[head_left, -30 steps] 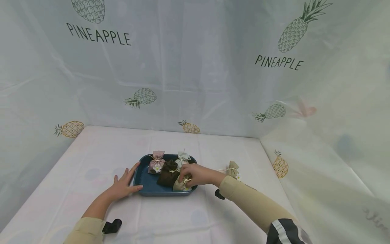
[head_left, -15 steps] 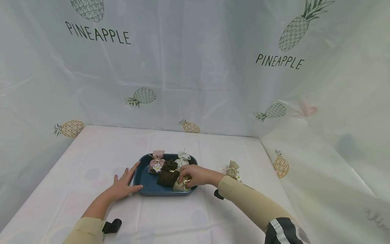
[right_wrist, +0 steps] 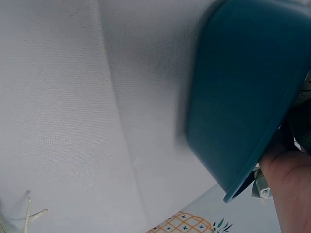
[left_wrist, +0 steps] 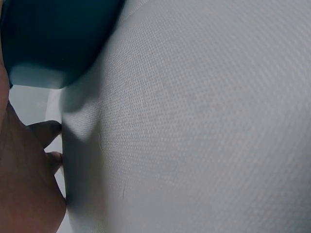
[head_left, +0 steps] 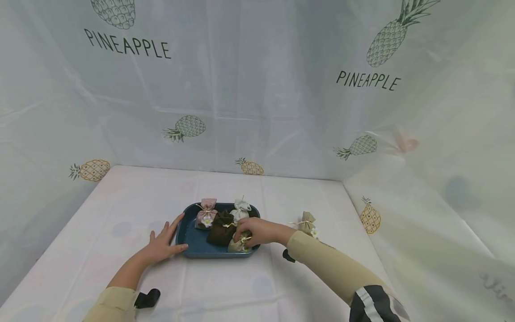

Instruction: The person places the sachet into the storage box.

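Observation:
A blue tray with rounded corners sits mid-table, holding several small drawstring pouches. My left hand is spread against the tray's left side, fingers straight, and the left wrist view shows it beside the tray wall. My right hand reaches over the right rim and pinches a beige pouch in the near right corner. Beside that pouch lie a dark brown pouch, a pink pouch with a white flower, and a white pouch. In the right wrist view the fingertips are hidden behind the tray.
Another beige pouch with a white flower lies on the table right of the tray, near my right forearm. A white cloth covers the table. Behind and to the right hangs a pineapple-printed curtain.
The view shifts very slightly. Both hands, the tray and the pouches stay essentially in place, with my right hand still on the beige pouch.

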Demonstrator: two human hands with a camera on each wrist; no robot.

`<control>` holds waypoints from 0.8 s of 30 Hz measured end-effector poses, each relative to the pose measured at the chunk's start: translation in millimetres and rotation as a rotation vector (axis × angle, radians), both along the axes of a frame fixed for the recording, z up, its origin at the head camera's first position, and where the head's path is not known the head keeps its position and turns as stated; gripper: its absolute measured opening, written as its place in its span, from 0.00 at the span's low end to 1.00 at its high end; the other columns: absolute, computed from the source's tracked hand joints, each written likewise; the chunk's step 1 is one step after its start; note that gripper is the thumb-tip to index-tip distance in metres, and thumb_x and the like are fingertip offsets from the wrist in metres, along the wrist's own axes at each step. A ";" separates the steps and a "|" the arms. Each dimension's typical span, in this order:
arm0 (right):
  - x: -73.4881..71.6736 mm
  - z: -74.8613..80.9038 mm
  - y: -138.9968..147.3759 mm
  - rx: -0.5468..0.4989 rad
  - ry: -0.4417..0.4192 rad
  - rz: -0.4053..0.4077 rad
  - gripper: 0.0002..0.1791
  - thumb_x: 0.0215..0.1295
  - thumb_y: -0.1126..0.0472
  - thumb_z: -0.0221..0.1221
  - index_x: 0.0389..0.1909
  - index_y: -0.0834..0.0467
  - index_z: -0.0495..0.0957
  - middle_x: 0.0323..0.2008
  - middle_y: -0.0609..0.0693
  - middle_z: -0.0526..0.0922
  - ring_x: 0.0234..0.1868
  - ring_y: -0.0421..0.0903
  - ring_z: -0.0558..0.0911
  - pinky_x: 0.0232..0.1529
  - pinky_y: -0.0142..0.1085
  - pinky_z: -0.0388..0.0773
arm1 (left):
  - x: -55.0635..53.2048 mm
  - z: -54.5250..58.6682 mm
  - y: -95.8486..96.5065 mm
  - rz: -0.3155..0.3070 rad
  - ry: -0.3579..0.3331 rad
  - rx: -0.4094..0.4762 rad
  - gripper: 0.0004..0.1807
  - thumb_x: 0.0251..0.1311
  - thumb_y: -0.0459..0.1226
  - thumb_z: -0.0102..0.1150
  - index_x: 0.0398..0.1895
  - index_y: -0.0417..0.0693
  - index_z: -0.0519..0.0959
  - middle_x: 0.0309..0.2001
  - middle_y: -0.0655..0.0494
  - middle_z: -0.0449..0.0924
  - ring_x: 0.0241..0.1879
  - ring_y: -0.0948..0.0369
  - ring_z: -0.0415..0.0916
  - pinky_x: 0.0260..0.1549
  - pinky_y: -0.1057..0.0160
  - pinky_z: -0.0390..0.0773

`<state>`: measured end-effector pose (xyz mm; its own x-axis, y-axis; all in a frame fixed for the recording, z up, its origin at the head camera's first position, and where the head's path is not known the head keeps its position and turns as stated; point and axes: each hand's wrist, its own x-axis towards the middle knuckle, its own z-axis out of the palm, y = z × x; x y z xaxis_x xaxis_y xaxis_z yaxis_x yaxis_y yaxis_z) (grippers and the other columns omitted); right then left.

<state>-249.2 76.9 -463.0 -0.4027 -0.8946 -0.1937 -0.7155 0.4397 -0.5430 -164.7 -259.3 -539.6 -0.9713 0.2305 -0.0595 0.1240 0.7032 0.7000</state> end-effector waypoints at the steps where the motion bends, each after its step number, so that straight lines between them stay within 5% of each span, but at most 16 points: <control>1: -0.2 0.1 0.4 -0.002 -0.001 0.001 0.16 0.56 0.69 0.68 0.45 0.51 0.85 0.44 0.39 0.76 0.47 0.34 0.75 0.47 0.27 0.73 | 0.0 -0.1 0.0 0.000 -0.001 -0.002 0.55 0.58 0.51 0.65 0.79 0.56 0.39 0.74 0.28 0.41 0.70 0.27 0.33 0.55 0.23 0.24; 14: -0.8 6.3 6.6 -0.028 0.033 0.038 0.18 0.57 0.65 0.70 0.49 0.51 0.84 0.48 0.41 0.77 0.51 0.34 0.75 0.52 0.27 0.72 | 0.4 -0.3 0.8 -0.010 0.025 0.041 0.54 0.59 0.50 0.65 0.79 0.61 0.38 0.73 0.26 0.41 0.68 0.24 0.34 0.54 0.22 0.24; 24: -6.4 13.6 22.3 -0.066 0.057 -0.024 0.21 0.55 0.63 0.71 0.52 0.47 0.84 0.54 0.41 0.76 0.58 0.38 0.73 0.57 0.31 0.71 | 1.0 1.0 1.2 -0.005 -0.001 0.013 0.54 0.59 0.51 0.64 0.79 0.56 0.39 0.73 0.27 0.40 0.69 0.26 0.33 0.55 0.22 0.24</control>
